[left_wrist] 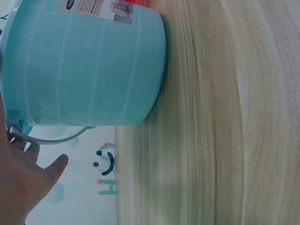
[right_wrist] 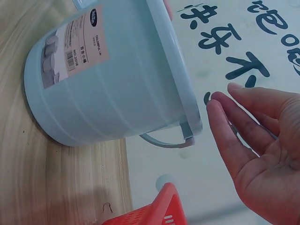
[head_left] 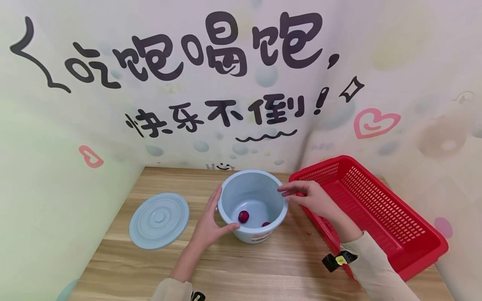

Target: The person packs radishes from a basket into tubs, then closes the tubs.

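A light blue bucket [head_left: 248,187] stands upright on the wooden table, a printed label [right_wrist: 75,47] on its side and a handle [right_wrist: 166,140] hanging from its rim. Inside lie two dark red round pieces, one [head_left: 243,216] whole to view and one [head_left: 266,224] partly hidden by the front rim. My left hand [head_left: 208,225] rests against the bucket's left side, fingers extended and thumb at the front rim. At the right rim, my right hand [head_left: 310,198] holds nothing. Its fingers are loosely bent, and the right wrist view shows them just apart from the bucket.
Left of the bucket lies a round light blue lid [head_left: 159,234], flat on the table [head_left: 241,271]. A long red mesh basket [head_left: 425,234] sits on the right, under my right forearm. Behind the table rises a wall [head_left: 263,154] with black lettering.
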The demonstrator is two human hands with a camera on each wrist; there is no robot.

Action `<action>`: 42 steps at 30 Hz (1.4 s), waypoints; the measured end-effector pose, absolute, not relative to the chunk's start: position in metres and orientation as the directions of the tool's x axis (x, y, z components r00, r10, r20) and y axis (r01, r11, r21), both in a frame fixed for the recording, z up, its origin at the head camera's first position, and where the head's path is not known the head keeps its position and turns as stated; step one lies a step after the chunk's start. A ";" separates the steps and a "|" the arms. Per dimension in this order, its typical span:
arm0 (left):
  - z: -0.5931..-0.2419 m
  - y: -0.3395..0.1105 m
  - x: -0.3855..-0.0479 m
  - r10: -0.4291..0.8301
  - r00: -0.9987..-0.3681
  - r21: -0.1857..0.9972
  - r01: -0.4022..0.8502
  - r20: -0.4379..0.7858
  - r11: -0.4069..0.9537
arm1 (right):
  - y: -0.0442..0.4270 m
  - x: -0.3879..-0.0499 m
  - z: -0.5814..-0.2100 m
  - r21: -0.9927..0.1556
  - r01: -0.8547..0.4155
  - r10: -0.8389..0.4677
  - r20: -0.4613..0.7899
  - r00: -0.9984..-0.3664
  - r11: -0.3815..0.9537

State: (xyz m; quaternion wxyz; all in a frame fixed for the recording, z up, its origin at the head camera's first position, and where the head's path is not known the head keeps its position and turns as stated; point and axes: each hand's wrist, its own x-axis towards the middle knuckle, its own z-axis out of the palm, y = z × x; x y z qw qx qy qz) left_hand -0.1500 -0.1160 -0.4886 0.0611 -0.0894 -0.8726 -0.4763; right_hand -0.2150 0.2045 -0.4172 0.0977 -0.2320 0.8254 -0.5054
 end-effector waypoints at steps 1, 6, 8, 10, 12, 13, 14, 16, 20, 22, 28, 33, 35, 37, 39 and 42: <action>-0.489 -0.116 -0.150 0.098 -0.976 0.820 0.215 0.192 0.530 | 0.205 -0.215 -0.417 -0.880 -0.283 -0.482 0.072 -0.873 0.382; -0.489 -0.116 -0.150 0.099 -0.975 0.820 0.219 0.197 0.529 | 0.209 -0.214 -0.419 -0.875 -0.272 -0.465 0.062 -0.883 0.400; -0.489 -0.117 -0.150 0.101 -0.975 0.820 0.223 0.200 0.528 | 0.211 -0.214 -0.419 -0.876 -0.264 -0.456 0.057 -0.888 0.404; -0.489 -0.117 -0.150 0.104 -0.974 0.820 0.227 0.203 0.526 | 0.213 -0.215 -0.420 -0.879 -0.255 -0.450 0.052 -0.892 0.403; -0.490 -0.117 -0.150 0.105 -0.973 0.820 0.230 0.206 0.524 | 0.216 -0.215 -0.420 -0.884 -0.246 -0.448 0.047 -0.893 0.397; -0.489 -0.117 -0.150 0.106 -0.973 0.820 0.230 0.206 0.525 | 0.217 -0.215 -0.420 -0.887 -0.244 -0.449 0.047 -0.892 0.392; -0.489 -0.117 -0.150 0.106 -0.973 0.819 0.232 0.207 0.525 | 0.219 -0.216 -0.421 -0.888 -0.241 -0.446 0.046 -0.894 0.392; -0.489 -0.117 -0.150 0.107 -0.973 0.819 0.232 0.207 0.525 | 0.222 -0.216 -0.421 -0.891 -0.243 -0.446 0.052 -0.893 0.384; -0.489 -0.117 -0.150 0.105 -0.973 0.819 0.228 0.204 0.527 | 0.227 -0.216 -0.420 -0.886 -0.253 -0.430 0.069 -0.900 0.388; -0.488 -0.116 -0.150 0.103 -0.974 0.818 0.227 0.203 0.528 | 0.230 -0.216 -0.418 -0.881 -0.251 -0.411 0.073 -0.909 0.401; -0.489 -0.117 -0.151 0.105 -0.971 0.817 0.236 0.213 0.526 | 0.237 -0.215 -0.417 -0.866 -0.227 -0.365 0.056 -0.929 0.445; -0.490 -0.116 -0.151 0.101 -0.972 0.818 0.234 0.213 0.525 | 0.246 -0.217 -0.419 -0.868 -0.232 -0.365 0.063 -0.929 0.440; -0.490 -0.116 -0.150 0.100 -0.973 0.821 0.230 0.210 0.523 | 0.250 -0.217 -0.421 -0.871 -0.230 -0.363 0.065 -0.930 0.435; -0.490 -0.116 -0.150 0.100 -0.973 0.821 0.231 0.210 0.522 | 0.254 -0.218 -0.424 -0.872 -0.226 -0.356 0.064 -0.932 0.434; -0.489 -0.116 -0.150 0.100 -0.973 0.822 0.229 0.207 0.521 | 0.258 -0.219 -0.426 -0.869 -0.227 -0.349 0.068 -0.935 0.439; -0.489 -0.116 -0.150 0.101 -0.974 0.821 0.227 0.205 0.524 | 0.264 -0.220 -0.429 -0.865 -0.237 -0.345 0.080 -0.935 0.443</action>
